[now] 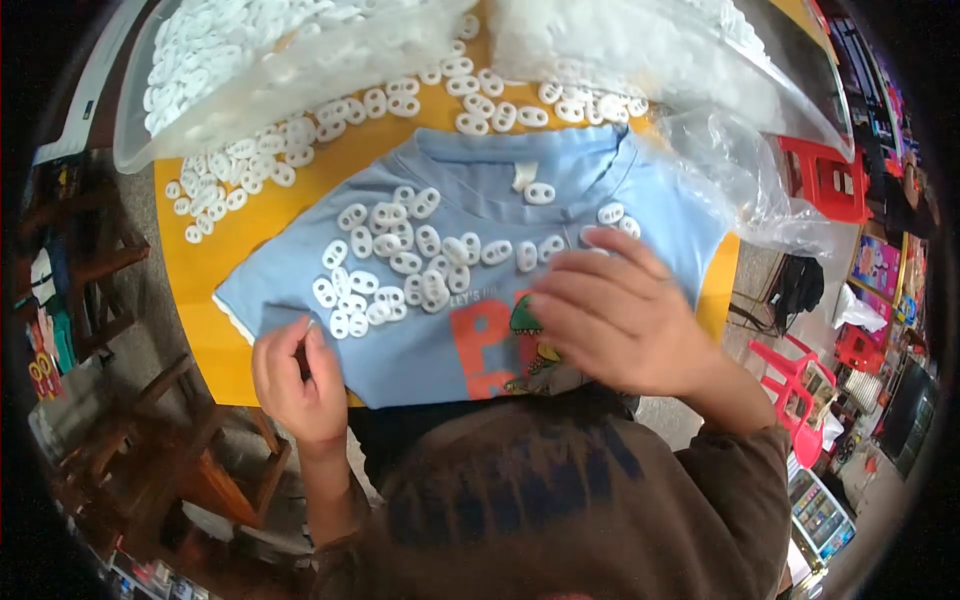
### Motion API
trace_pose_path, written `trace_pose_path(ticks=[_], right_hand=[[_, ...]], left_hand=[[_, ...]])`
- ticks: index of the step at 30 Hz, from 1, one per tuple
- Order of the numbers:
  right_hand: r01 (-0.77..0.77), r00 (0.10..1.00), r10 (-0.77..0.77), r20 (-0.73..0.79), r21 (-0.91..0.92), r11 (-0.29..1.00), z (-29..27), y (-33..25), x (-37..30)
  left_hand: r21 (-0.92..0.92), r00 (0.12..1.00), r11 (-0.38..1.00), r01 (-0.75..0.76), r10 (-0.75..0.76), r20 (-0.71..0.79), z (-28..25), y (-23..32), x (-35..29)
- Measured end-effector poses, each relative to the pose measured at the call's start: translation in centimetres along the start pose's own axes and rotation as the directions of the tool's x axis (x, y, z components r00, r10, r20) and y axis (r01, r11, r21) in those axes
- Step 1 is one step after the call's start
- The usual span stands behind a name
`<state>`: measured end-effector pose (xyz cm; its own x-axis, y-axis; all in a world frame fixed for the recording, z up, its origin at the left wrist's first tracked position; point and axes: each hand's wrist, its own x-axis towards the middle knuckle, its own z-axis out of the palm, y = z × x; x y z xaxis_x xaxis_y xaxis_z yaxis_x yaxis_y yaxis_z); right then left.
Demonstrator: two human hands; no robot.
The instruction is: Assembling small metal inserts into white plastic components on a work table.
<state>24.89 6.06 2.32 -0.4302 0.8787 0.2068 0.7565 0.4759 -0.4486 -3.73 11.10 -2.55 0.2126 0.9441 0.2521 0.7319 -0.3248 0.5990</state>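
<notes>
A light blue T-shirt point(400, 360) with a red print and a green dinosaur figure lies flat in front of me. Many white oval plastic pieces with two holes point(405, 262) are scattered across its upper half. My left hand point(300, 385) is over the shirt's lower left edge, its fingers curled. The thumb and forefinger come close together, and a tiny shiny bit shows at their tips, too small to name. My right hand point(625, 325) reaches over the right part of the print, fingers stretched toward the white pieces near the collar. Its palm side is hidden.
Two translucent plastic bins point(135, 150) full of white pieces stand at the far side of the yellow tabletop point(190, 330). More loose pieces lie before them. A crumpled clear plastic bag point(735, 165) is at the right. Red stools point(825, 180) and wooden furniture point(210, 470) stand around.
</notes>
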Motion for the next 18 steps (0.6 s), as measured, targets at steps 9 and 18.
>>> trace_pose_path(ticks=[9, 18], right_hand=[[-0.32, 0.945, 0.3, -0.128, -0.19, 0.928, -0.8, 3.4, -4.9], [-0.395, 0.917, 0.373, -0.141, -0.199, 0.897, -0.7, 4.9, -6.0]], left_hand=[[0.065, 1.0, 0.998, 0.022, -0.021, -0.015, 0.4, 0.0, -0.2], [0.067, 0.999, 0.997, 0.04, -0.037, -0.037, 0.9, 0.4, -0.2]])
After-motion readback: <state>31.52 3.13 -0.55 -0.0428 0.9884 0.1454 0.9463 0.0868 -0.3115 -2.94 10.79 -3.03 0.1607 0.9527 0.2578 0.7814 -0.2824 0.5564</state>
